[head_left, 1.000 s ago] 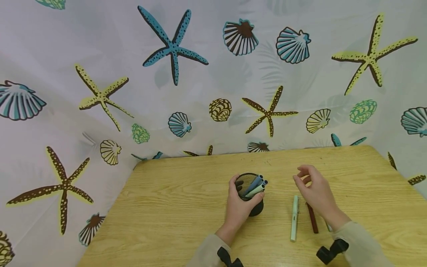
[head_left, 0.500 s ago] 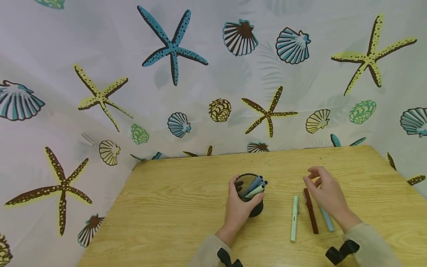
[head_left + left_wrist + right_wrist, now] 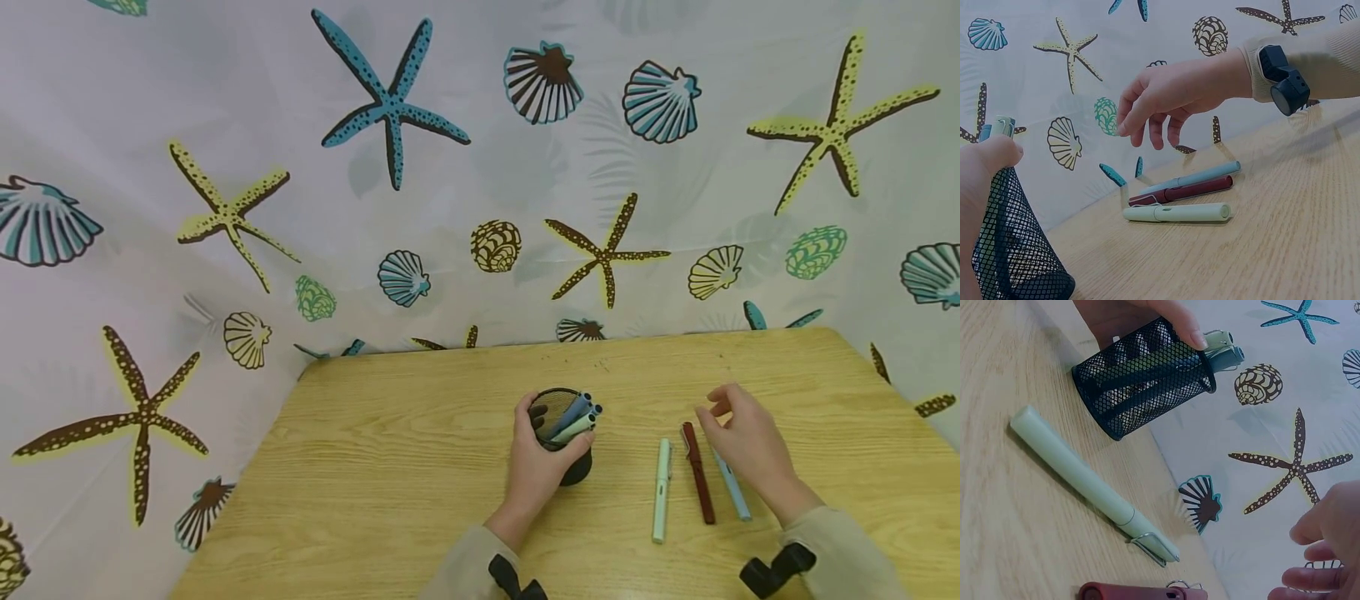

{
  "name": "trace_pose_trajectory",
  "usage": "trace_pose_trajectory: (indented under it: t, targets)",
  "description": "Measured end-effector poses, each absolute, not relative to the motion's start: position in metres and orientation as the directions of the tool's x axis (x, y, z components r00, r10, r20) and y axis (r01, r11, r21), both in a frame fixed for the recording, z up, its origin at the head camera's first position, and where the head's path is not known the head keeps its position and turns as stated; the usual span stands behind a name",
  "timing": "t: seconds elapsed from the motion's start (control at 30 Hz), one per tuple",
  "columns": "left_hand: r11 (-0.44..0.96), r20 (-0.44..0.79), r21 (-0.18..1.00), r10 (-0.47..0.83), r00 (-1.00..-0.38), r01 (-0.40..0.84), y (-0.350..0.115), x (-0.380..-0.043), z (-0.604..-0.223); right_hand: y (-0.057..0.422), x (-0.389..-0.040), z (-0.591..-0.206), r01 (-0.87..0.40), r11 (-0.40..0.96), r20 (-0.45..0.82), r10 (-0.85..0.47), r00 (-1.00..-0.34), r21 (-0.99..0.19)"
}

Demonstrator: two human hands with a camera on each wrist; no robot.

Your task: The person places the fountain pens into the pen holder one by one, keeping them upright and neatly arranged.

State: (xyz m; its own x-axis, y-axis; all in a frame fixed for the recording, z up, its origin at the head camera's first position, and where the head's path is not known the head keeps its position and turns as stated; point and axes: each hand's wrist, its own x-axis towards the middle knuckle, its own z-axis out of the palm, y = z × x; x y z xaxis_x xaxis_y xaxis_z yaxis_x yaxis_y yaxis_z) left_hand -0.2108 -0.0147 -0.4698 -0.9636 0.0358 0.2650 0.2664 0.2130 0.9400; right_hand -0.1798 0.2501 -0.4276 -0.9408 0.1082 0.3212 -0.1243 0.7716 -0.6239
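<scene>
My left hand (image 3: 531, 471) grips a black mesh pen holder (image 3: 576, 472), the thumb along its near rim. Blue pens (image 3: 572, 414) and a light green pen (image 3: 574, 427) lean inside, capped ends poking out. On the table to the right lie a mint green pen (image 3: 661, 493), a dark red pen (image 3: 700, 479) and a light blue pen (image 3: 732, 490), side by side. Above the light blue pen hovers my right hand (image 3: 756, 446), fingers loosely bent and holding nothing; it hides that pen's far end. The left wrist view shows this hand (image 3: 1179, 90) raised over the pens.
The wooden table (image 3: 390, 442) reaches back to a pale cloth backdrop (image 3: 480, 175) printed with starfish and shells. The cloth also runs along the left and right sides. A black wrist camera (image 3: 777, 570) sits on the right sleeve.
My right hand has drifted right and slightly nearer, uncovering the dark red pen and more of the light blue pen. The left hand and the pen holder stay put.
</scene>
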Motion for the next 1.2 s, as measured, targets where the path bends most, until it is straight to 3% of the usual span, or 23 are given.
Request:
trace_pose_trajectory:
  t: [1.2]
  targets:
    - [0.22, 0.258, 0.94, 0.04, -0.965, 0.26, -0.015, -0.211, -0.469, 0.261, -0.179, -0.442, 0.134, 0.822, -0.033, 0.139, -0.99, -0.553]
